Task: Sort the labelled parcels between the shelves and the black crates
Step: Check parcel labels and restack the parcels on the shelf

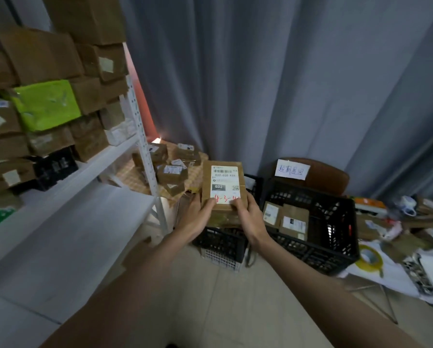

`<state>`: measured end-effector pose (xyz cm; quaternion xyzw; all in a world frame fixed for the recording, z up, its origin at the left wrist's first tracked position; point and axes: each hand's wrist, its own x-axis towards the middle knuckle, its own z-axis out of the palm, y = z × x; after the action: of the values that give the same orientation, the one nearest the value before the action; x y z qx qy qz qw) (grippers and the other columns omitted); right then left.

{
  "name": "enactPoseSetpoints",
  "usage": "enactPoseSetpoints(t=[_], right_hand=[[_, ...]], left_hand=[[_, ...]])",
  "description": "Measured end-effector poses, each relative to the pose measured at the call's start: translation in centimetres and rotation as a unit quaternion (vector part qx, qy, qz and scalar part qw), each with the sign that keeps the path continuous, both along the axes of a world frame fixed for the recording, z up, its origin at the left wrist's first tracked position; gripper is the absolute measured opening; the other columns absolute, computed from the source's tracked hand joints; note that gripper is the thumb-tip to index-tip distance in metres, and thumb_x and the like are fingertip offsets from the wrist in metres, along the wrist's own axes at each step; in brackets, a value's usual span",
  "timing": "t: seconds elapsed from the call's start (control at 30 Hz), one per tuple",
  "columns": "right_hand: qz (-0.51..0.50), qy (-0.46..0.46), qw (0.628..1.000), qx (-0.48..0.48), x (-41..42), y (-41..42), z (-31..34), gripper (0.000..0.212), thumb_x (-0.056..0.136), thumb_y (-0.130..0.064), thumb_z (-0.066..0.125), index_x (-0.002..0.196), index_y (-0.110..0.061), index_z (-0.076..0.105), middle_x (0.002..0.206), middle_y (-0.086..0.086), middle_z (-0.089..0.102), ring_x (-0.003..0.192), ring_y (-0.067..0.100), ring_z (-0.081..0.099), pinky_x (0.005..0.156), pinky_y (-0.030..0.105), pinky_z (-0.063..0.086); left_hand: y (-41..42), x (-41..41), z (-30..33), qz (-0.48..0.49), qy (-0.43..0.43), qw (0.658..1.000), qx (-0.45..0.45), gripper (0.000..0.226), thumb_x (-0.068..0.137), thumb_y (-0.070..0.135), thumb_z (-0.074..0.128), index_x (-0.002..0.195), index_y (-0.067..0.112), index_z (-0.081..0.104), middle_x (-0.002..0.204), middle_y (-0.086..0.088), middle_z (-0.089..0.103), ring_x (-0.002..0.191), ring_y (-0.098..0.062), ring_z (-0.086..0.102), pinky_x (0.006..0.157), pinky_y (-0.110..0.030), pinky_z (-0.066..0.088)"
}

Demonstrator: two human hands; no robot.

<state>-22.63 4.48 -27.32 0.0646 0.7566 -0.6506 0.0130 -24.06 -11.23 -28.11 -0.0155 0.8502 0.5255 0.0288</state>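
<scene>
Grey curtains point(273, 84) fill the back of the room in long folds. White metal shelves point(90, 217) run down the left side, cut off by the frame edge; the upper level is packed with blurred brown cardboard boxes point(37, 56) and one bright green parcel point(47, 104), their stickers too soft to read. Beyond the shelf post, a heap of small labelled boxes point(171, 169) lies on a patterned cloth, partly hidden by the post. Right of centre on the floor stands a black crate point(336, 237) holding a few flat parcels point(292, 219), with a handwritten paper sign point(292, 169) standing behind it, the writing hard to make out. A second, smaller black crate point(223, 243) sits in front of the person, largely covered by the arms. Clutter on the far right is blurred; a roll of yellow tape point(370, 258) shows. Both bare forearms reach forward. A brown parcel point(223, 185) is held above the smaller crate, label up, reading 032 with red handwriting partly covered by thumbs. The left hand point(196, 217) grips its near left edge and the right hand point(248, 214) grips its near right edge, thumbs on top, fingers hidden underneath
</scene>
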Motion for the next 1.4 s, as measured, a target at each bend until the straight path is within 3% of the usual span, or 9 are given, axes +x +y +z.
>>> enactPoseSetpoints(t=[0.2, 0.43, 0.67, 0.8, 0.9, 1.0, 1.2, 1.27, 1.4], right_hand=[[-0.021, -0.040, 0.999, 0.000, -6.9, 0.5, -2.7, 0.052, 0.102, -0.034, 0.053, 0.151, -0.022, 0.040, 0.134, -0.002, 0.061, 0.119, 0.018, 0.059, 0.078, 0.019, 0.048], [-0.045, -0.093, 0.995, 0.005, -15.9, -1.0, -5.9, 0.053, 0.101, -0.041, 0.054, 0.150, -0.026, 0.040, 0.133, -0.003, 0.061, 0.119, 0.020, 0.058, 0.106, 0.044, 0.048], [-0.070, -0.149, 0.986, -0.021, -21.9, -2.3, -9.8, 0.053, 0.100, -0.041, 0.057, 0.149, -0.027, 0.041, 0.132, -0.003, 0.060, 0.116, 0.015, 0.057, 0.086, 0.024, 0.049], [-0.081, -0.186, 0.979, -0.033, -24.5, -2.3, -12.6, 0.068, 0.092, -0.057, 0.059, 0.150, -0.029, 0.041, 0.134, -0.004, 0.061, 0.119, 0.017, 0.058, 0.104, 0.044, 0.050], [-0.096, -0.214, 0.971, -0.042, -26.3, -2.1, -15.3, 0.068, 0.089, -0.060, 0.060, 0.148, -0.030, 0.043, 0.131, -0.006, 0.062, 0.120, 0.018, 0.059, 0.106, 0.047, 0.049], [-0.114, -0.243, 0.961, -0.058, -28.0, -1.6, -18.1, 0.081, 0.079, -0.067, 0.060, 0.149, -0.030, 0.044, 0.131, -0.005, 0.063, 0.118, 0.017, 0.061, 0.105, 0.046, 0.050], [-0.140, -0.292, 0.943, -0.075, -32.6, 0.5, -23.6, 0.052, 0.096, -0.046, 0.056, 0.144, -0.027, 0.048, 0.122, -0.019, 0.059, 0.106, 0.004, 0.057, 0.091, 0.030, 0.052], [-0.156, -0.309, 0.935, -0.077, -34.1, 1.5, -26.0, 0.051, 0.096, -0.043, 0.055, 0.144, -0.026, 0.049, 0.125, -0.011, 0.061, 0.108, 0.007, 0.058, 0.087, 0.026, 0.050], [-0.163, -0.338, 0.925, -0.060, -36.7, 3.0, -30.3, 0.038, 0.100, -0.030, 0.052, 0.138, -0.025, 0.055, 0.124, -0.004, 0.064, 0.104, 0.004, 0.060, 0.078, 0.021, 0.049]], left_hand=[[0.6, -7.5, -2.0, -0.037, -0.043, 0.998, 0.008, 0.052, 0.100, 0.049, 0.044, 0.149, 0.033, 0.042, 0.137, 0.014, 0.056, 0.121, -0.011, 0.054, 0.103, -0.033, 0.043], [-0.7, -17.1, -5.0, -0.058, -0.111, 0.991, 0.047, 0.062, 0.092, 0.060, 0.048, 0.148, 0.033, 0.043, 0.137, 0.007, 0.058, 0.115, -0.011, 0.060, 0.102, -0.037, 0.050], [-2.1, -23.8, -8.0, -0.095, -0.155, 0.983, 0.008, 0.047, 0.104, 0.041, 0.044, 0.149, 0.026, 0.043, 0.136, 0.007, 0.056, 0.115, -0.011, 0.055, 0.093, -0.027, 0.043], [-1.9, -26.8, -10.9, -0.117, -0.171, 0.978, -0.021, 0.062, 0.092, 0.058, 0.041, 0.148, 0.032, 0.044, 0.135, 0.007, 0.057, 0.114, -0.012, 0.056, 0.094, -0.031, 0.046], [-1.5, -28.9, -13.4, -0.108, -0.197, 0.974, -0.026, 0.045, 0.102, 0.045, 0.046, 0.145, 0.030, 0.047, 0.126, 0.008, 0.057, 0.107, -0.010, 0.055, 0.082, -0.022, 0.043], [-0.6, -31.3, -16.1, -0.101, -0.224, 0.969, -0.020, 0.044, 0.099, 0.043, 0.051, 0.141, 0.030, 0.052, 0.131, 0.006, 0.060, 0.113, -0.014, 0.058, 0.094, -0.029, 0.046], [2.5, -36.2, -21.8, -0.090, -0.283, 0.955, -0.027, 0.034, 0.104, 0.027, 0.049, 0.137, 0.023, 0.054, 0.118, 0.010, 0.056, 0.099, -0.003, 0.054, 0.064, 0.001, 0.039], [3.6, -37.9, -24.0, -0.090, -0.307, 0.947, -0.028, 0.027, 0.104, 0.026, 0.049, 0.131, 0.026, 0.054, 0.114, 0.012, 0.056, 0.091, 0.005, 0.051, 0.064, 0.003, 0.039], [5.4, -40.8, -28.6, -0.085, -0.358, 0.930, -0.019, 0.026, 0.104, 0.031, 0.050, 0.128, 0.026, 0.057, 0.116, 0.009, 0.062, 0.107, -0.009, 0.058, 0.069, -0.003, 0.042]])
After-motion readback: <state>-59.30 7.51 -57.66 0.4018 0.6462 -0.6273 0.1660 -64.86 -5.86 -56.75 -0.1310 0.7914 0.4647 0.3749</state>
